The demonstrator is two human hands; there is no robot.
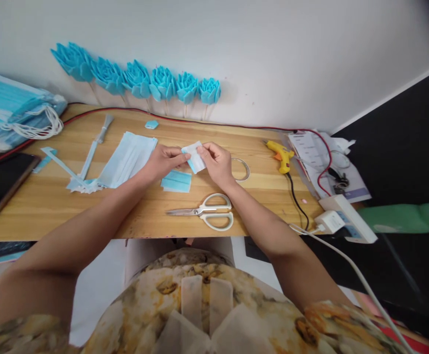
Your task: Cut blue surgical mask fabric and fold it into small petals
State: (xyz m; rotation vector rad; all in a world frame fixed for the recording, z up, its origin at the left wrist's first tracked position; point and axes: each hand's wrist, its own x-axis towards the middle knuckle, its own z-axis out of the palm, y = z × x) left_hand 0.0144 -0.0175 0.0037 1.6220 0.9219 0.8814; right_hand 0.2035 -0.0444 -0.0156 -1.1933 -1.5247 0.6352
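Observation:
My left hand [165,161] and my right hand [216,162] meet over the middle of the wooden table [133,211]. Both pinch a small folded piece of blue and white mask fabric [195,157], one hand at each side of it. Just below the hands several cut blue fabric rectangles [176,181] lie stacked on the wood. A pair of white-handled scissors [207,212] rests closed nearer the front edge. Left of my left hand lies a pile of flattened face masks [126,158].
Several blue fabric flowers [137,78] on sticks lean against the wall. A pack of masks [11,113] and a dark phone [0,184] sit far left. A yellow glue gun [281,155], a tape ring [241,168], papers and a power strip [347,219] occupy the right.

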